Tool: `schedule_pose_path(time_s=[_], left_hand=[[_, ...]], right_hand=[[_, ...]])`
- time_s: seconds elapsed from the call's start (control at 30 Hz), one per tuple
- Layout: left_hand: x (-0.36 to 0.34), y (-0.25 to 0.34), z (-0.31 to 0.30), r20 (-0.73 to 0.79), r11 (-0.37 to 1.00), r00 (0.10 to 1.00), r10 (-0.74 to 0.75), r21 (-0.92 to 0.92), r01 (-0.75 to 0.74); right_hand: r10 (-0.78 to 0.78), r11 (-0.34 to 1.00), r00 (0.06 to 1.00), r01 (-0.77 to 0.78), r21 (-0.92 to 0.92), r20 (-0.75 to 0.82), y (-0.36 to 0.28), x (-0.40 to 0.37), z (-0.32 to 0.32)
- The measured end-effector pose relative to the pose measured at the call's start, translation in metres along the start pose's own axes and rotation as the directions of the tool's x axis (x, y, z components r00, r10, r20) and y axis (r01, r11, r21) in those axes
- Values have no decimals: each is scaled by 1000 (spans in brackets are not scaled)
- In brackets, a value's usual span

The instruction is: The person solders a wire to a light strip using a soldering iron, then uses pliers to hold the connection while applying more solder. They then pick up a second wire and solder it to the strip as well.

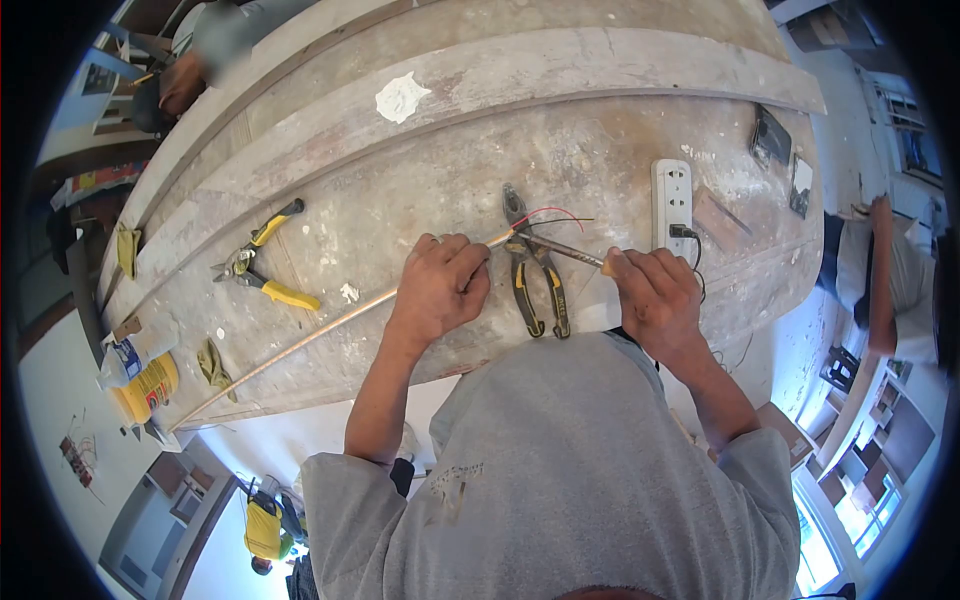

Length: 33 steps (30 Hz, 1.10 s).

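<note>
My left hand (440,285) is closed around a long, thin copper-coloured strip (340,315), which slants down to the table's lower left edge. A red wire (552,210) and a black wire (565,221) stick out of its upper end. In my closed right hand (657,300) is what looks like a soldering iron (568,250), its metal shaft pointing left towards the strip's end. Pliers with black and yellow handles (540,290) lie between my hands, under the wires and the shaft. Left of them, yellow-handled snips (262,258) rest on the table with their handles spread.
A white power strip (672,200) with a black plug stands right of the pliers. Dark flat objects (772,138) lie at the right end. Long boards (520,75) cross the stained table (420,180). A yellow container (150,388) is at left. Other people are nearby.
</note>
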<state>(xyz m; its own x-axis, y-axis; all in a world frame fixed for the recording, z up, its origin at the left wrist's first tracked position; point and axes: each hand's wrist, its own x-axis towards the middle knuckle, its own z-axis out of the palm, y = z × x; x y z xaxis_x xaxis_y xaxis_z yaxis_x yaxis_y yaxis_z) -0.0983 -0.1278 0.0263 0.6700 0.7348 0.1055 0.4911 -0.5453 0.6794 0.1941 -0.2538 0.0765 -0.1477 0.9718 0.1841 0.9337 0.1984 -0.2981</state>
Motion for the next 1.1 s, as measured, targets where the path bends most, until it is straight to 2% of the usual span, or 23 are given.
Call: schedule_pose_path(time_s=[0.67,0.77,0.83,1.1], left_hand=[[2,-1,-1,2,999,999,51,13,-51],[2,0,-1,-2,999,999,47,8,-47],[1,-1,-1,2,999,999,45,6,-45],[2,0,-1,-14,1000,1000,25,-6,-26]], right_hand=[[22,995,999,-26,93,45,4,0,7],[44,993,997,-51,109,64,5,-1,7],[114,957,990,-133,257,87,7,-3,6],[144,952,984,-168,255,108,6,-6,-2]])
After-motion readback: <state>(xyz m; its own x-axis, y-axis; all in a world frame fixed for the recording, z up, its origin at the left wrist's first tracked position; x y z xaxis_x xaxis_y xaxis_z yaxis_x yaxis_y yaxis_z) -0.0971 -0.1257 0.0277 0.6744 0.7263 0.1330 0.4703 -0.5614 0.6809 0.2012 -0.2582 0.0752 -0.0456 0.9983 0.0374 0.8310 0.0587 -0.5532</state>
